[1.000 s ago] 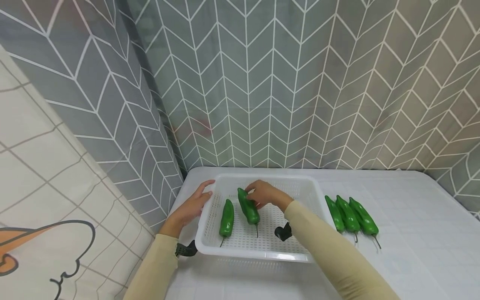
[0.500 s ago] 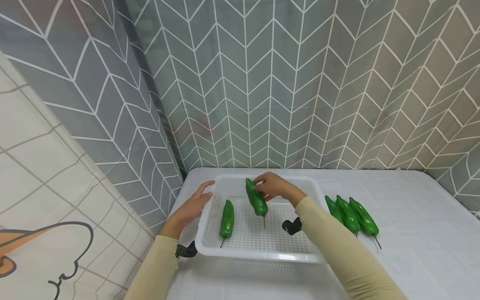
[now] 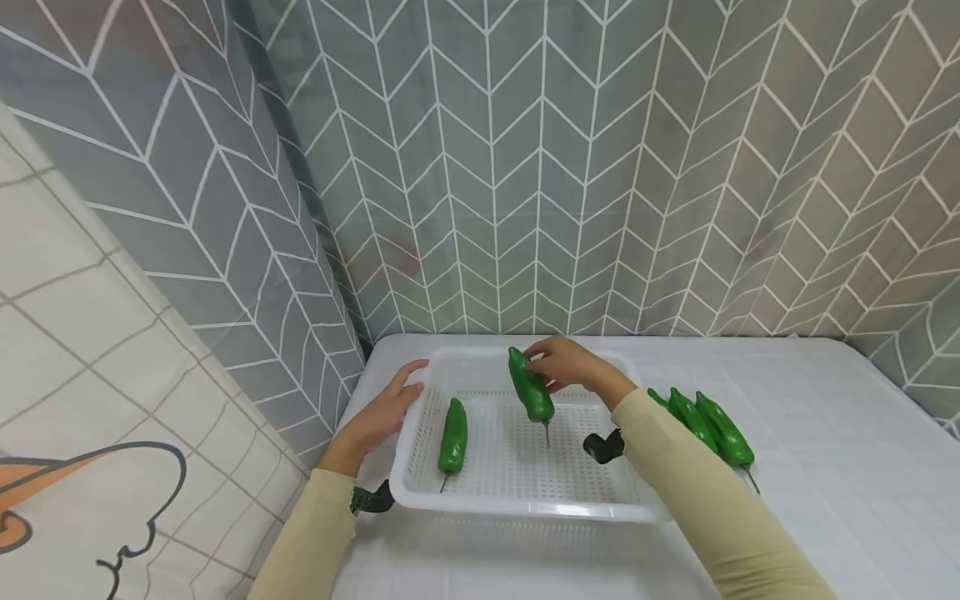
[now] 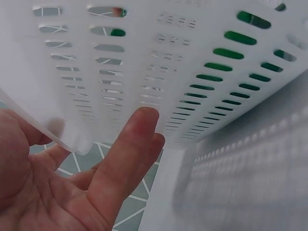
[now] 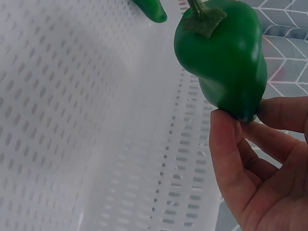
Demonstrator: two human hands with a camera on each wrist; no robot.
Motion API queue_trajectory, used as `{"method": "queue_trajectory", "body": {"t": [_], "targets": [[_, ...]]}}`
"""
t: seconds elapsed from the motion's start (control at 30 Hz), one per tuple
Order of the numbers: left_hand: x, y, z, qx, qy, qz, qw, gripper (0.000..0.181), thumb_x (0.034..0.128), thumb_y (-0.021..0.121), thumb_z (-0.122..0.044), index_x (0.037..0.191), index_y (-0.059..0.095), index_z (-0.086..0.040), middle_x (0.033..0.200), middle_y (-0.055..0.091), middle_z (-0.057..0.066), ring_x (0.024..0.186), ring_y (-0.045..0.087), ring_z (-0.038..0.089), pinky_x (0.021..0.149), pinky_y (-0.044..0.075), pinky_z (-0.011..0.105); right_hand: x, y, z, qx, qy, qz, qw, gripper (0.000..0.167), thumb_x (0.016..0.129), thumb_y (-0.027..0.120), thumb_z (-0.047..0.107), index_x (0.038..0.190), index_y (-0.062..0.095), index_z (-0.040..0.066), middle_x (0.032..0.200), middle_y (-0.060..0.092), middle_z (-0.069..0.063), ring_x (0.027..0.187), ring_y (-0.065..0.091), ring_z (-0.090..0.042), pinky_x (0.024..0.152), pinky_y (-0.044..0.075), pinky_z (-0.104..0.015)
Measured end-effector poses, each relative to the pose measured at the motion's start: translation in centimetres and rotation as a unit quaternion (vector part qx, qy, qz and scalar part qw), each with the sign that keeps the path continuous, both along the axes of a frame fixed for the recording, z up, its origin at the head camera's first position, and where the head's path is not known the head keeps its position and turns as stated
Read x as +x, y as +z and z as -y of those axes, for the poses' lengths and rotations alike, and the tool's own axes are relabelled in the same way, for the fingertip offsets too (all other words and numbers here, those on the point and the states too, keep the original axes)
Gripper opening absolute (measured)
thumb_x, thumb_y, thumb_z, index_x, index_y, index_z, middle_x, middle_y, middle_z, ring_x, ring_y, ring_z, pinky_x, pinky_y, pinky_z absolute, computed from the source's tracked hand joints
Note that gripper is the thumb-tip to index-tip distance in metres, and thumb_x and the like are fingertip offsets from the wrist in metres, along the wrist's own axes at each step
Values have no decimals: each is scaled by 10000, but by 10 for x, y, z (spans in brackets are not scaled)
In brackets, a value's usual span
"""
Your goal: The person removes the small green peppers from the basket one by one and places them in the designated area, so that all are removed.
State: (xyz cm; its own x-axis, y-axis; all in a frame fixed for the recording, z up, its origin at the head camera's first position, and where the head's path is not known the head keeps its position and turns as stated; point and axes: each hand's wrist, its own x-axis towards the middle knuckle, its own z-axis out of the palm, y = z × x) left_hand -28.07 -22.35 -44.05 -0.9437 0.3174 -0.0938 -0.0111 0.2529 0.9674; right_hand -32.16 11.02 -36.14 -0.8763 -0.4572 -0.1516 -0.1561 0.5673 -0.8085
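Note:
A white perforated plastic basket stands on the table. At its left side, my left hand holds the rim; in the left wrist view, some fingers lie against the slotted outer wall, and another goes behind the rim. My right hand pinches a green pepper near its pointed tip. This pepper hangs above the back of the basket, stem down toward me. A second green pepper lies inside the basket on the left, well apart from the held one.
Several green peppers lie side by side on the white-covered table, right of the basket, partly hidden by the right sleeve. A grey patterned curtain hangs close behind. Black straps are on the wrists.
My right hand has lifted the pepper from low in the basket and carried it right and toward the back rim. The left hand and the other peppers stay in place.

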Motion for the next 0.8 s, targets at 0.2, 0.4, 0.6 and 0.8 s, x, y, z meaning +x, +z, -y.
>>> {"method": "queue_trajectory", "body": {"t": [0.2, 0.4, 0.6, 0.8], "targets": [[-2, 0, 1, 35, -68, -13, 10000, 480, 1133, 331, -329, 1591, 188, -320, 1466, 483, 200, 1206, 601, 330, 856, 555, 487, 2, 7, -10, -10, 19, -104, 9999, 421, 1038, 565, 112, 1402, 522, -96, 1202, 650, -280, 979, 715, -342, 775, 599, -423], [1, 1, 0, -24, -15, -5, 10000, 482, 1131, 335, -328, 1591, 189, -318, 1460, 488, 198, 1199, 603, 330, 856, 552, 492, 1, 11, -20, -8, 6, -62, 10000, 443, 1046, 555, 121, 1419, 492, -111, 1256, 618, -301, 1009, 705, -353, 789, 595, -424], [1, 2, -1, -177, 18, -20, 9998, 495, 1127, 340, -355, 1595, 177, -336, 1469, 485, 159, 1218, 591, 309, 903, 524, 499, 1, 16, -33, -115, -2, -36, 9999, 462, 1048, 535, 106, 1432, 455, -139, 1250, 618, -315, 1007, 705, -362, 784, 596, -416], [0, 1, 0, -4, 55, 45, 10000, 489, 1132, 330, -328, 1597, 179, -323, 1451, 497, 174, 1205, 600, 316, 866, 544, 486, 4, 22, -43, -107, -66, -89, 9999, 460, 1056, 520, 104, 1452, 448, -119, 1273, 609, -311, 1025, 698, -355, 798, 594, -419]]}}
